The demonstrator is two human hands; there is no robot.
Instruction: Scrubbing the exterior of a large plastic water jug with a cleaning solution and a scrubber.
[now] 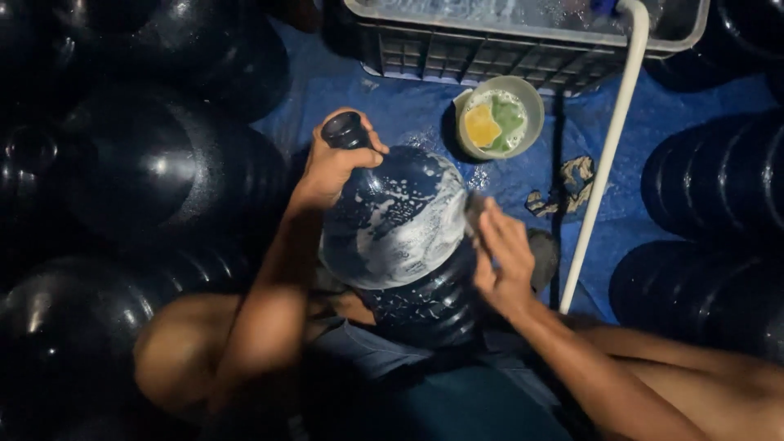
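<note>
Right now your left hand (336, 163) is curled around the neck of the large blue water jug (400, 237), fingers wrapped just below its dark open mouth, thumb lying across the shoulder. The jug sits at the centre of the frame, tilted with its mouth toward the upper left, its base resting against your lap; white suds streak its shoulder and side. Your right hand (502, 257) lies nearly flat against the jug's right flank, fingers together and only slightly bent, pressing what looks like a small pale scrubbing pad (474, 208) onto the wet plastic, though the pad is mostly hidden by your fingers.

Just above the jug, a pale green bowl (500, 121) stands on the blue tarp (392, 106), holding foamy water and a yellow sponge (482, 126). A white pipe (608, 155) runs diagonally down the right of centre from a grey crate (490, 57) at the top edge. Dark stacked jugs (155, 171) fill the left side and the right edge.
</note>
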